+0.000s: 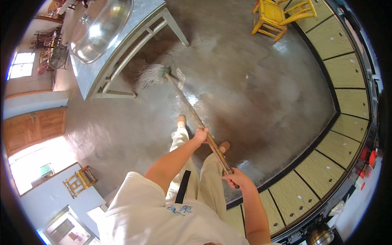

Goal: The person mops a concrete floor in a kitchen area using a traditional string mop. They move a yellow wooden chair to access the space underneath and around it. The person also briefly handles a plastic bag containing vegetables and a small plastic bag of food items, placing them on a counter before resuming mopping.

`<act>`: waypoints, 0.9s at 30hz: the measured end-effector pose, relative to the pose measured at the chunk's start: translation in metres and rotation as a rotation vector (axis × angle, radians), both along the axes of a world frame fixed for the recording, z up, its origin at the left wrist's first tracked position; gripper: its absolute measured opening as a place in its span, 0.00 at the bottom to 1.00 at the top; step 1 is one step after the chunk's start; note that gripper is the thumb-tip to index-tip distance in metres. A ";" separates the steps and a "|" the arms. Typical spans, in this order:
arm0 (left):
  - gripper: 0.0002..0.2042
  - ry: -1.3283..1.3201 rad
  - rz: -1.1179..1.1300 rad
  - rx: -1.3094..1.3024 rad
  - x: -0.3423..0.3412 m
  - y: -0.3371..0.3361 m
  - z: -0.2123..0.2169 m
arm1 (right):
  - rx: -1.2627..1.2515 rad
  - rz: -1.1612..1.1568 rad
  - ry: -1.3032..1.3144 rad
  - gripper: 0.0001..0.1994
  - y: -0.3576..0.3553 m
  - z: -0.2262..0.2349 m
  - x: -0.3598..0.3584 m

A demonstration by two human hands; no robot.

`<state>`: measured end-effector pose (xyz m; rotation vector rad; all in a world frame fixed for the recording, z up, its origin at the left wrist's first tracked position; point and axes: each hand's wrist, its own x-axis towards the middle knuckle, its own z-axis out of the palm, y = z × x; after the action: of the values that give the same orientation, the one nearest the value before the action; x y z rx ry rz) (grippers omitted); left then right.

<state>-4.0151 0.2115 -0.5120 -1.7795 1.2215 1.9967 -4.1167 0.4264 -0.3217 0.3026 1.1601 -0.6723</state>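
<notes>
A string mop with a long wooden handle (185, 102) slants across the floor in front of me. Its pale grey mop head (153, 76) lies on the floor beside the table, strands fanned out to the left. Partway along the handle, my left hand (201, 135) is closed around the wood. Close to the handle's near end, my right hand (237, 178) grips it too, fingers wrapped round. Both my feet stand on the floor on either side of the handle's lower part.
A metal-topped table (143, 18) with pale legs stands at the upper left, bearing a large domed lid (104, 32). A yellow bamboo chair (271, 16) is at the upper right. Yellowish cabinets (345, 71) curve along the right. Another small chair (80, 181) stands near the doorway at left.
</notes>
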 end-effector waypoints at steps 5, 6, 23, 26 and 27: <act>0.13 0.083 0.020 0.097 -0.068 0.101 0.078 | 0.097 -0.156 0.061 0.09 0.096 0.048 -0.005; 0.12 0.147 0.041 0.183 -0.070 0.117 0.075 | 0.105 -0.184 0.064 0.09 0.109 0.057 0.000; 0.09 0.335 0.195 0.251 0.099 0.109 0.157 | -0.022 -0.243 -0.260 0.09 0.063 0.181 0.154; 0.08 0.337 0.269 0.167 0.176 0.088 0.162 | -0.016 -0.139 -0.288 0.10 0.039 0.178 0.214; 0.08 0.316 0.301 0.144 0.200 0.082 0.166 | -0.006 -0.109 -0.292 0.11 0.031 0.176 0.234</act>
<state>-3.8151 0.2932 -0.3462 -1.7077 0.8937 2.5434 -3.8823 0.4574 -0.1457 0.4465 0.8672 -0.7007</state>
